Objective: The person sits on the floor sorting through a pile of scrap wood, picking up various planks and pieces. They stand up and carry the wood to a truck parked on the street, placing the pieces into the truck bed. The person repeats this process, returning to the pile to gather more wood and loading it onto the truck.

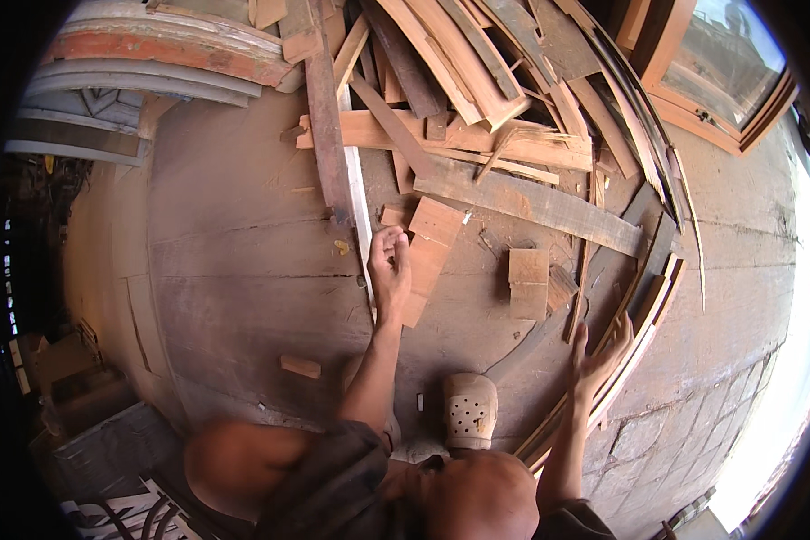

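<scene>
My left hand [388, 268], fingers curled, is at the left edge of a flat reddish board [430, 256], over a long white strip [360, 207]; what, if anything, its fingers hold is unclear. Beside the board's top lies a small offcut [394, 215]. My right hand [598, 355] is open, thumb and fingers apart, next to long narrow strips [657, 301] lying along the right. Between my hands are short wood blocks [528, 279] and a long grey weathered plank [531, 207] above them.
A large pile of wood scraps [459, 63] spans the top, with a wooden-framed glass panel [711, 63] at upper right and painted boards [162, 45] at upper left. My clog [470, 405] rests on the floor [234, 297] near another small block [300, 366].
</scene>
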{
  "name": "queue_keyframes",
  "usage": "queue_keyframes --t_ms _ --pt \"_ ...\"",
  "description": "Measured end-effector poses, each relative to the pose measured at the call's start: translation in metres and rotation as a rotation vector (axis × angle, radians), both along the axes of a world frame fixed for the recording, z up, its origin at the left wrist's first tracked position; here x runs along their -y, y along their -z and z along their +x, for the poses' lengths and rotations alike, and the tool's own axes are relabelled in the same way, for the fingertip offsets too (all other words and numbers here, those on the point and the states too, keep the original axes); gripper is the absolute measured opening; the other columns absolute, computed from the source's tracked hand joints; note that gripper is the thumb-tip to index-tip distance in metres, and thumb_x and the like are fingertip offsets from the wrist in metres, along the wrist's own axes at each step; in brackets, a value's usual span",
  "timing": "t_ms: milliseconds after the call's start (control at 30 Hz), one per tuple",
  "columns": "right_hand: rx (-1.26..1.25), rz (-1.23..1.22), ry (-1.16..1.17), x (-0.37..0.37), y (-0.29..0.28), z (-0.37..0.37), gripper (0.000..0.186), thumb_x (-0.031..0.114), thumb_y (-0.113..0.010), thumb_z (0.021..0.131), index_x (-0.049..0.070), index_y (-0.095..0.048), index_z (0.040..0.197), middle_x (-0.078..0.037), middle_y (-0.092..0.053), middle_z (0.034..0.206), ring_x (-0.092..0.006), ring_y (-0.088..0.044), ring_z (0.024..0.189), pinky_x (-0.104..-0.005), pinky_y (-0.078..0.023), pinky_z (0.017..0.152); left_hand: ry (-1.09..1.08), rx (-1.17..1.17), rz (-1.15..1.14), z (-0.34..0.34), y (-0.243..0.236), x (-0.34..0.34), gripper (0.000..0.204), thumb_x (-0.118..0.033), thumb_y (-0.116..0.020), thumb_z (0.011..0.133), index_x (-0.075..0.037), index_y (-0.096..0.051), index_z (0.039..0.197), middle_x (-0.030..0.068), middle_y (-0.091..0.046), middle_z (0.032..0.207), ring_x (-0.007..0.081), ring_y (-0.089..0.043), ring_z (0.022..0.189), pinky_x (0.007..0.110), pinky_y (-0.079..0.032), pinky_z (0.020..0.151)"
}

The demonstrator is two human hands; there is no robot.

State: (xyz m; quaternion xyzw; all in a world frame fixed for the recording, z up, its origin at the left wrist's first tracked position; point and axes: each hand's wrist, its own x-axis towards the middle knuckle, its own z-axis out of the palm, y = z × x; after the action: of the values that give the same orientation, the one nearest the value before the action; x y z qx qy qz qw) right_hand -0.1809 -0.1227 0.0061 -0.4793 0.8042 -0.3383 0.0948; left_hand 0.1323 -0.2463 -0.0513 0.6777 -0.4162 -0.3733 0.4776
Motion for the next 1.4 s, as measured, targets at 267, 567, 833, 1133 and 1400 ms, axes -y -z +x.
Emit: queue_keyframes --t_ms 267,567,833,1133,1400 --pt "-0.159 -0.086 -0.333 0.401 0.019 0.078 0.061 0.047 -0.053 0.096 -0.001 -0.047 0.132 -0.031 -0.054 0.128 -0.0483 -0.051 0.118 -0.052 -0.043 0.099 -0.169 0.435 -0.047 0.056 -0.011 0.0 0.041 -0.026 -0.066 0.092 0.002 -0.054 0.118 0.0211 -0.057 0.114 0.0349 -0.056 0.107 0.045 -0.044 0.093" --pt "-0.137 0.11 -0.513 0.375 0.037 0.067 0.043 0.038 -0.05 0.099 -0.005 -0.055 0.1 -0.035 -0.059 0.099 -0.0499 -0.06 0.095 -0.0549 -0.05 0.08 -0.084 0.621 -0.102 0.063 -0.002 0.01 0.049 -0.031 -0.068 0.09 0.002 -0.051 0.121 0.023 -0.055 0.117 0.038 -0.052 0.114 0.049 -0.042 0.097" --pt "-0.012 0.017 -0.439 0.098 0.017 0.02 0.033 0.019 -0.056 0.097 -0.009 -0.057 0.114 -0.034 -0.058 0.095 -0.0498 -0.057 0.085 -0.0528 -0.046 0.076 0.346 0.871 0.263 -0.009 0.043 -0.076 0.12 -0.057 -0.08 0.067 0.002 -0.018 0.15 0.0294 -0.042 0.133 0.0441 -0.04 0.124 0.056 -0.03 0.106" --pt "0.25 0.358 0.003 -0.141 -0.018 0.033 0.034 0.02 -0.056 0.096 -0.005 -0.053 0.12 -0.024 -0.054 0.101 -0.0407 -0.056 0.088 -0.0475 -0.046 0.078 0.304 0.49 -0.015 -0.013 0.035 -0.086 0.083 -0.031 -0.081 0.07 0.0 -0.041 0.136 0.0253 -0.052 0.122 0.0418 -0.05 0.114 0.053 -0.041 0.098" --pt "0.012 0.3 0.456 -0.241 -0.018 0.015 0.043 0.015 -0.062 0.092 -0.006 -0.042 0.124 -0.026 -0.046 0.115 -0.0425 -0.051 0.102 -0.048 -0.042 0.088 0.544 0.016 0.039 -0.157 -0.013 -0.158 0.075 -0.038 -0.074 0.083 0.005 -0.04 0.135 0.0235 -0.054 0.121 0.033 -0.054 0.113 0.045 -0.044 0.096"
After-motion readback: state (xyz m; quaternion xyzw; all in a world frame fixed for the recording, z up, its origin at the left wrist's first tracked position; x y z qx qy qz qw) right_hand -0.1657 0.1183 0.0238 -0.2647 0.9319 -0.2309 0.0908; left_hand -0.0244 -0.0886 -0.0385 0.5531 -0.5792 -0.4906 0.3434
